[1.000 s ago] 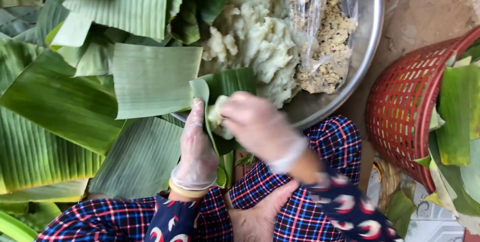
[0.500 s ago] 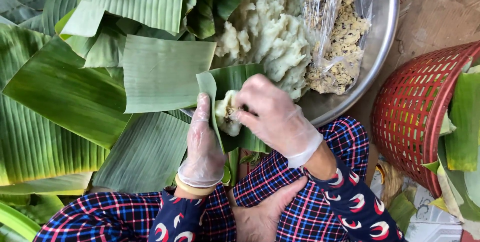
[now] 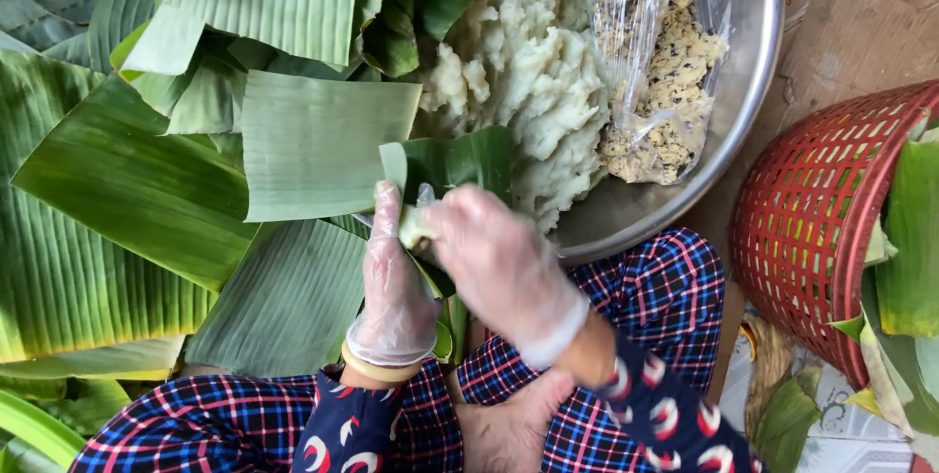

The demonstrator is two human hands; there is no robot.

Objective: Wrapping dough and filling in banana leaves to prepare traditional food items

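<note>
Both my hands wear thin clear plastic gloves. My left hand (image 3: 393,282) cups a small strip of banana leaf (image 3: 458,162) with a pale lump of dough (image 3: 415,226) lying in it. My right hand (image 3: 501,263) comes from the right and presses on the dough and the leaf's edge; it is blurred, so the exact finger grip is unclear. Both hands sit above my lap, just in front of a large metal bowl (image 3: 748,91).
The bowl holds a big mass of pale greenish dough (image 3: 533,82) and a clear plastic bag of crumbly yellow filling (image 3: 665,91). Cut banana leaves (image 3: 137,189) lie piled at left. A red plastic basket (image 3: 812,228) with leaves stands at right.
Both hands have shifted slightly left and down, away from the bowl. My right hand has moved over the dough, closing the leaf around it.
</note>
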